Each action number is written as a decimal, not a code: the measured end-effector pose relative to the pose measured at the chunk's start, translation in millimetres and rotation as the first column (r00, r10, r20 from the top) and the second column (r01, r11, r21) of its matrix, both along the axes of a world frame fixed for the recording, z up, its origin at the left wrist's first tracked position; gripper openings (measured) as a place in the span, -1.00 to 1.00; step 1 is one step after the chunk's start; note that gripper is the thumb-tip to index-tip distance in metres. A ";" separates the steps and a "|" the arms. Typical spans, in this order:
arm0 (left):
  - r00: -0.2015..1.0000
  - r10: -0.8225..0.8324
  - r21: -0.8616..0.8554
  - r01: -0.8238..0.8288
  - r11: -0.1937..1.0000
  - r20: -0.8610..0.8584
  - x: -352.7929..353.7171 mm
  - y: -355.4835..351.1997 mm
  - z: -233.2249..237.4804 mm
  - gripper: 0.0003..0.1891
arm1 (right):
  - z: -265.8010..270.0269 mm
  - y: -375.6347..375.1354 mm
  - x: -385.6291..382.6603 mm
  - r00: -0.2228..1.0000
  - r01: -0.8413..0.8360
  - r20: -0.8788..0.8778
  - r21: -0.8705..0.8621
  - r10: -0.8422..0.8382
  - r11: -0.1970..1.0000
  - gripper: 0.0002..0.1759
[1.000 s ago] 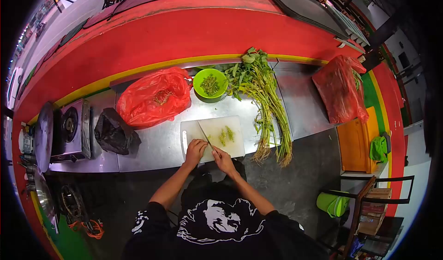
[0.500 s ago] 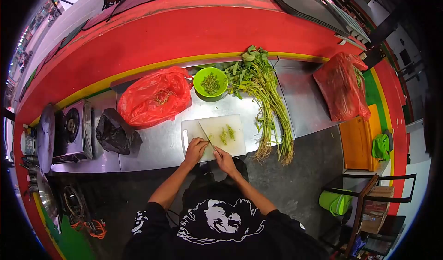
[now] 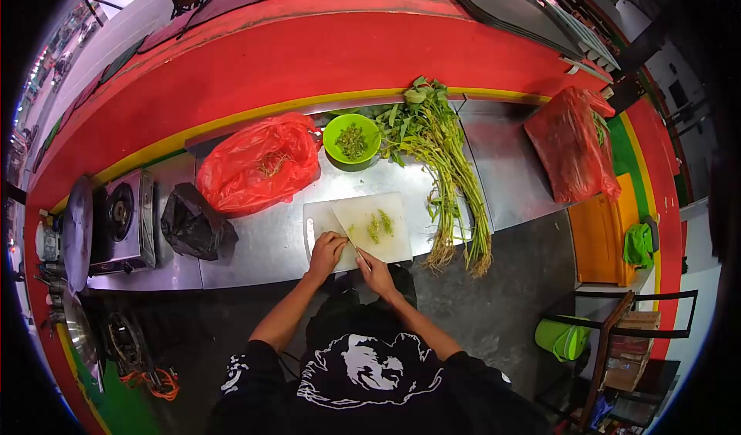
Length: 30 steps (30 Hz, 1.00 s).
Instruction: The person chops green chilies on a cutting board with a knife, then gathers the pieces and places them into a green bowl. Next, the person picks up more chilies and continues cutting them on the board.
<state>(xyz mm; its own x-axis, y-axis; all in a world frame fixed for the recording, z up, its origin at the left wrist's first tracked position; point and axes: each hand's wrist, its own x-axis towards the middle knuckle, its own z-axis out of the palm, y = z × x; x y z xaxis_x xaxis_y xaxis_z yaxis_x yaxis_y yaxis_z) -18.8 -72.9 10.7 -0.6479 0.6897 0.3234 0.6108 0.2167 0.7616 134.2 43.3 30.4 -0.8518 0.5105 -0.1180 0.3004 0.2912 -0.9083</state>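
My right hand (image 3: 376, 274) is wrapped round the handle of a knife (image 3: 344, 229), whose blade slants up and left across a white cutting board (image 3: 319, 210). On the board's left part rests my left hand (image 3: 328, 254), its fingers bent and pressed together beside the blade; whatever they pinch is too small to make out. Small heaps of chopped green stems (image 3: 379, 226) lie right of the blade. Behind the board stands a lime-green bowl (image 3: 330, 138) with cut green pieces inside. A bundle of long leafy greens (image 3: 451, 169), roots toward me, lies to the right.
An open red plastic bag (image 3: 231, 174) and a crumpled black bag (image 3: 193, 220) sit left on the steel counter (image 3: 266, 242). Farther left is a gas stove (image 3: 123, 215). A filled red bag (image 3: 570, 145) stands at the right, and a low red wall (image 3: 347, 49) runs behind.
My right hand has shifted slightly down and right, drawing the knife a little toward me. My left hand stays almost in place.
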 end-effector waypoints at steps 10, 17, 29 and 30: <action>0.999 0.027 -0.053 -0.029 0.998 -0.029 0.9 -1.0 -2.8 -0.89 | 24.9 3.7 -3.4 0.979 -0.002 0.202 -0.102 0.022 0.995 -0.55; 1.000 0.010 -0.041 -0.011 0.999 -0.015 1.3 -4.4 0.9 -0.88 | 2.9 -4.2 -6.0 1.000 0.007 -0.008 0.023 -0.007 1.000 -0.56; 0.990 -0.034 -0.021 0.031 0.999 -0.134 -1.1 -4.8 -6.6 -0.90 | 12.8 0.8 -1.8 0.986 -0.005 0.169 -0.051 0.014 0.999 -0.54; 0.987 -0.068 -0.053 0.061 0.997 -0.142 -1.6 -6.7 -5.1 -0.89 | 12.0 -2.0 0.8 0.993 0.007 0.121 -0.043 -0.001 0.999 -0.54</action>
